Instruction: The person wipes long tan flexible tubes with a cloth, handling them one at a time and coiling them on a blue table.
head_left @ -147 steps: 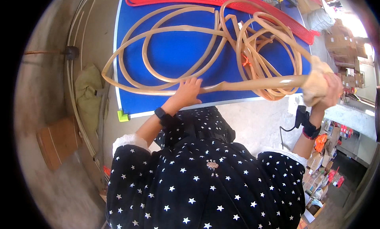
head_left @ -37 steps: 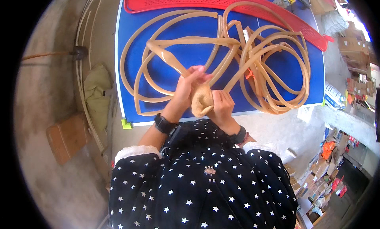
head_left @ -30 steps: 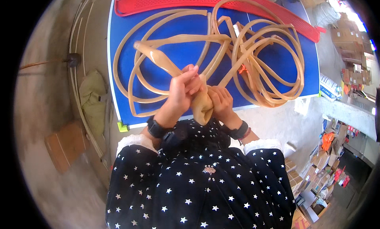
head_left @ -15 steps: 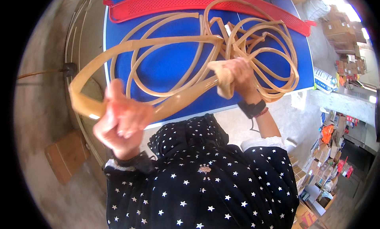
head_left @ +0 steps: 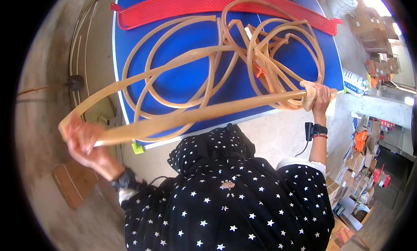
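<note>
My left hand (head_left: 87,144), blurred, grips a bend of translucent tan hose (head_left: 204,112) beyond the table's left edge, low in front of me. A long stretch of that hose runs taut across the table's near side to my right hand (head_left: 320,97), whose fingers are wrapped round a bunched tan piece, perhaps cloth, (head_left: 308,95) on the hose. Behind, several overlapping loops of tan hose (head_left: 156,102) lie on the blue table (head_left: 178,66), with a small orange tie (head_left: 259,71) among the right-hand coils.
A long red perforated plastic strip (head_left: 186,5) lies along the table's far side. Pale pipes and an olive sack (head_left: 104,110) are at the left. Cardboard boxes (head_left: 365,23) are piled at the right, beside a pale ledge (head_left: 375,107); cluttered goods (head_left: 354,181) lie below it.
My hands have parted: the left swept out to the left, the right moved right with the bunched piece. The hose between them is now stretched straight.
</note>
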